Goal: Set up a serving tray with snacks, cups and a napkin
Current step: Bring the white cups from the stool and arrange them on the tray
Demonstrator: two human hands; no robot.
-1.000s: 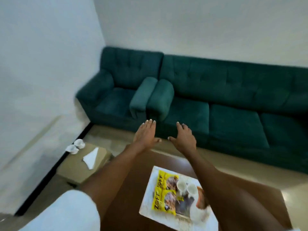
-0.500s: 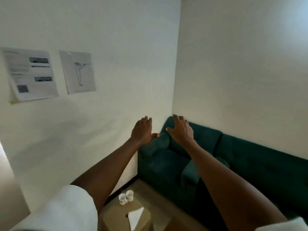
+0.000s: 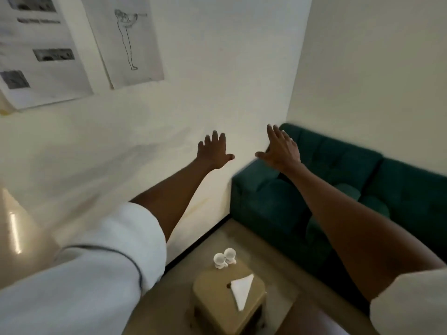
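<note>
Vs. 0.5 s ago the view sits a bit lower and further left: the stool (image 3: 228, 303) now shows whole near the bottom edge, w/ more of the two sheets (image 3: 72, 44) on the wall (image 3: 205, 93) at top left. Both arms stay stretched fwd; hands are spaced wider apart than before. One sec ago the tray w/ snack packs and cups was in view on a brown table; it's out of frame now.

Left hand (image 3: 214, 153) is up in front of the wall, palm away, fingers spread wide, holding nothing. Right hand (image 3: 280, 148) is level w/ it, fingers also splayed and empty, in front of the sofa (image 3: 338, 184) back by the room corner.

On the stool: two white cups (image 3: 225, 258) touching each other at the far edge, upright or not can't be told. A folded white napkin (image 3: 242, 291) lies flat nearer the camera, apart from the cups.

The stool stands on the floor (image 3: 280, 296) betw. wall and sofa, w/ bare floor round it. Left sleeve (image 3: 84, 274) fills the lower left and blocks that side. The right arm crosses over the sofa seat.
</note>
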